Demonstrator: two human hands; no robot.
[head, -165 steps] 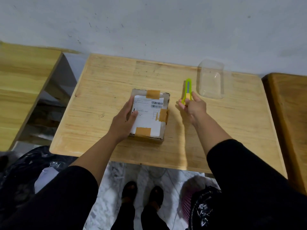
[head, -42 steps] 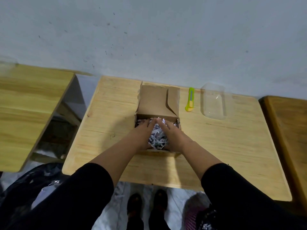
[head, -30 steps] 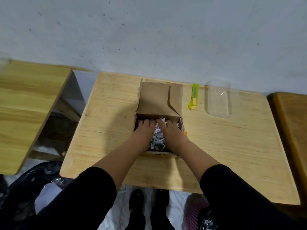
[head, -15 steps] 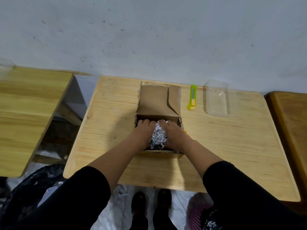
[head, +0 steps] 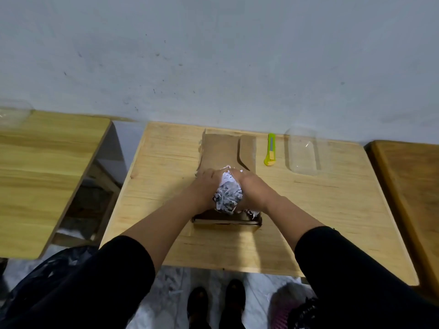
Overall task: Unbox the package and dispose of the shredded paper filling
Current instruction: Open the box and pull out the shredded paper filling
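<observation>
Both the left hand point(head: 206, 186) and right hand point(head: 252, 189) clasp a shredded paper wad point(head: 227, 195), fingers curled around it, hiding most of the cardboard box point(head: 225, 153) interior and its contents.

Both my forearms reach forward and converge in front of me, bare from the black sleeves pushed up near the elbows. My left hand point(head: 206, 186) and right hand point(head: 251, 189) face each other, fingers curled, cupping a wad of shredded paper point(head: 227, 195) between the palms.
</observation>
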